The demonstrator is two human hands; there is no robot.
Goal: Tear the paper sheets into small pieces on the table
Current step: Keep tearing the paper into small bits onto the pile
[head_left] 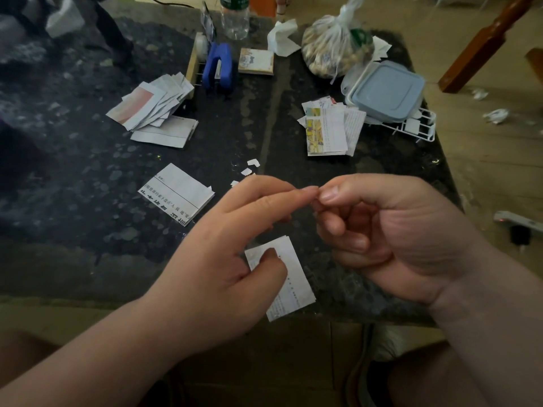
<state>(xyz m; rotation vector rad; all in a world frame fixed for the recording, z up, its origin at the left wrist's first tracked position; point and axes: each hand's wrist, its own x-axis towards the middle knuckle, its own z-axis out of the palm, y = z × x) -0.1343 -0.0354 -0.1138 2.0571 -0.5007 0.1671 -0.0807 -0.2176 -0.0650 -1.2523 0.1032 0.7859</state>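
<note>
Head: paper slip (293, 286) pinched in left fingers (269, 267).

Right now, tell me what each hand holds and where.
Left hand pinches the paper strip by its upper end, thumb on top. Right hand pinches thumb to finger; any scrap between is hidden.

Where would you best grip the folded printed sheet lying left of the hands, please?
Pinch the folded printed sheet at its right corner, coming in from the right: it lies flat on the table, and its stacked edges open toward that side.
</note>
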